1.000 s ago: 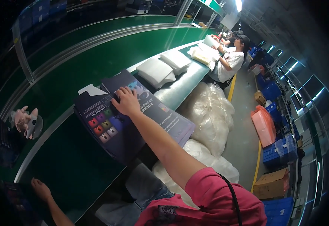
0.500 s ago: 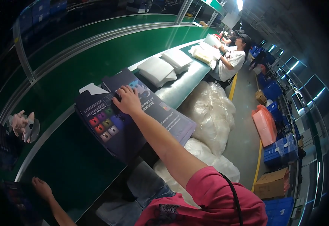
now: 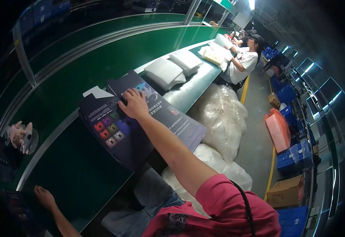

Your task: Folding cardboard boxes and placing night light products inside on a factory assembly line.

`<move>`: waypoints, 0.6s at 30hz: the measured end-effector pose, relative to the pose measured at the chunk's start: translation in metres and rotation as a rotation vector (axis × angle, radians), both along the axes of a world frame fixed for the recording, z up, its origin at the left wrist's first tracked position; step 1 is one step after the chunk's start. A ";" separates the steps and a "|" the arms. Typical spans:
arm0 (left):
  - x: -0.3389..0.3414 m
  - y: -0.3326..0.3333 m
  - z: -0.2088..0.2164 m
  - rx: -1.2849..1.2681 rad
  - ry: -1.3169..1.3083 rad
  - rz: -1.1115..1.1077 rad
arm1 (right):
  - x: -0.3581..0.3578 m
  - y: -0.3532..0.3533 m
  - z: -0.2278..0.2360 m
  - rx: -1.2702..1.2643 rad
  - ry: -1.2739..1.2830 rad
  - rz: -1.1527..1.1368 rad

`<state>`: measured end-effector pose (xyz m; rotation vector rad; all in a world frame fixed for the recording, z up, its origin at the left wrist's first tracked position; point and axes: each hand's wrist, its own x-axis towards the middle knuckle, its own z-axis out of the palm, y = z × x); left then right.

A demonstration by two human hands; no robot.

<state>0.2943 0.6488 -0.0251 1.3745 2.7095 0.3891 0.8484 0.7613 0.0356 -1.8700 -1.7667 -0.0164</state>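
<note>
My right hand (image 3: 135,104) lies with its fingers spread on a stack of dark printed flat cartons (image 3: 164,116). The cartons sit at the near edge of the green bench, their faces showing a small grid of coloured pictures and a cartoon figure. Lower left, my left hand (image 3: 44,196) rests by the green worktop with loosely bent fingers and nothing visible in it. Close to it, at the dim left rim, is another dark printed carton (image 3: 20,205). A pink and grey toy (image 3: 21,137) in clear plastic is on the belt further up.
White foam pouches (image 3: 164,73) lie beyond the cartons. Large clear bags of white material (image 3: 221,122) stand right of the bench. A co-worker (image 3: 241,63) handles white sheets further along. Blue crates (image 3: 294,156) and a cardboard box (image 3: 286,191) line the aisle.
The toy in plastic has shifted slightly left and nearer along the belt. The co-worker's hands and the white sheet have moved a little. Both my hands stay nearly where they were.
</note>
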 end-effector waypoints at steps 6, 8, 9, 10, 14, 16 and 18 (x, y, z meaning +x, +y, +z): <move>0.000 0.000 0.001 0.004 -0.040 0.027 | 0.000 -0.001 0.000 0.002 0.001 0.001; -0.002 0.000 0.000 -0.020 0.006 0.006 | 0.000 -0.001 0.000 0.002 0.005 0.002; -0.003 -0.001 0.000 -0.043 0.052 -0.015 | -0.001 -0.002 0.000 0.008 0.001 0.000; -0.002 -0.002 0.000 -0.043 0.053 -0.014 | -0.001 -0.002 0.000 0.014 -0.003 -0.002; 0.009 -0.003 0.010 -0.037 -0.003 0.017 | -0.001 -0.003 -0.001 0.013 -0.010 0.000; 0.009 -0.002 0.009 -0.043 -0.017 0.016 | 0.000 -0.003 -0.001 0.027 -0.013 -0.003; 0.004 -0.004 0.006 -0.037 0.014 0.007 | -0.002 -0.004 -0.001 0.026 -0.011 0.001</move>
